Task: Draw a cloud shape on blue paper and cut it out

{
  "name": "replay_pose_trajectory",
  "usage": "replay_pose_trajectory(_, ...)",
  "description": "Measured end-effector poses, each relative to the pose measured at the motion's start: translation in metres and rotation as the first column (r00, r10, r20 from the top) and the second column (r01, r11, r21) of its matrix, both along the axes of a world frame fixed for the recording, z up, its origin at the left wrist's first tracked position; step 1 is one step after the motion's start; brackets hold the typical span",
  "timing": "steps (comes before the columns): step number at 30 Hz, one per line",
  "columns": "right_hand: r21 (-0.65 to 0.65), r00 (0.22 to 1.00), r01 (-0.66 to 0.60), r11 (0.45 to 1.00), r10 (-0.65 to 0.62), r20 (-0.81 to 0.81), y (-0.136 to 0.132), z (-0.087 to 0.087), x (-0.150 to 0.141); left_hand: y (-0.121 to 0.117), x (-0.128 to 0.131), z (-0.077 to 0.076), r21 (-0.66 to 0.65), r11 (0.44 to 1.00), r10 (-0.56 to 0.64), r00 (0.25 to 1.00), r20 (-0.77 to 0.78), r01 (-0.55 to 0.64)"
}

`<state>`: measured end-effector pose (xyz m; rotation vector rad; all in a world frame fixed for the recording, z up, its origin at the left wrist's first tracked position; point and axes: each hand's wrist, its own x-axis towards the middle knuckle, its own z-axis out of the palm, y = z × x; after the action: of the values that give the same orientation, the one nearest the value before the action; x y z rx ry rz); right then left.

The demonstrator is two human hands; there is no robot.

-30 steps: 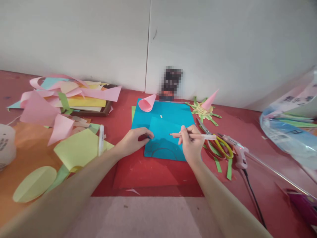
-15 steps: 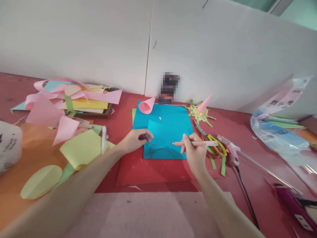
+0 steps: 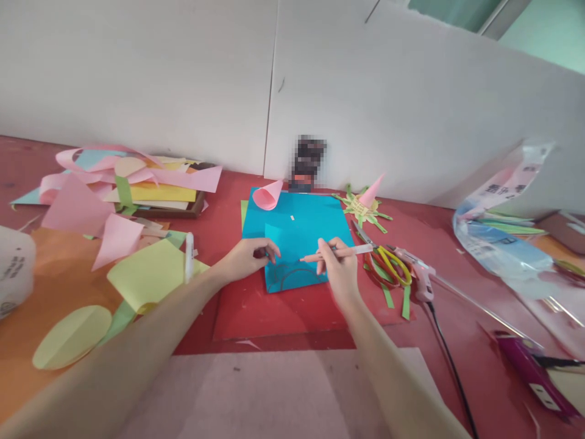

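My right hand (image 3: 337, 265) is closed around a pink-orange pen (image 3: 313, 257) with a clear cap on its back end. The pen's tip is over a small blue paper sheet (image 3: 292, 244), which lies on a larger blue sheet (image 3: 315, 210). Dark curved lines run along the small sheet's lower left part. At that sheet's left edge is my left hand (image 3: 247, 259), its fingers loosely bent and apart, with nothing visible in them. A pink paper cone (image 3: 268, 196) lies on the large sheet's upper left corner.
Scissors (image 3: 395, 265) and a pink glue gun (image 3: 424, 280) lie to the right, below a green paper piece with a pink cone (image 3: 372, 192). Paper scraps (image 3: 82, 207), a yellow-green sheet (image 3: 146, 271) and a white marker (image 3: 189, 259) are left. A purple power strip (image 3: 532, 372) sits lower right.
My right hand has moved left with the pen, bringing its tip nearer the drawn curves. The small blue sheet has turned slightly, its lower right side now higher. My left hand has barely moved.
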<state>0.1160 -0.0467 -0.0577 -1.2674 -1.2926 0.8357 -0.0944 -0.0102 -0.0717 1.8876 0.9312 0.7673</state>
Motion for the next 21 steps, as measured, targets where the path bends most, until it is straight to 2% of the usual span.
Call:
replay_pose_trajectory(6,-0.089,0.996,-0.079,0.993,0.075,-0.051,0.011,-0.019,0.002,-0.001,0.0,0.001,0.006,1.0,-0.016,1.0,-0.018,0.016)
replay_pose_trajectory(13,-0.132,0.991,-0.121,0.984,0.113,-0.065,0.009,-0.015,0.002,0.001,0.0,0.0,0.09,0.995,0.053,0.996,-0.076,-0.046)
replay_pose_trajectory(21,-0.16,0.982,-0.188,0.969,0.184,-0.038,0.009,-0.015,0.001,0.002,0.002,-0.001,0.015,0.997,0.072,0.993,-0.098,-0.071)
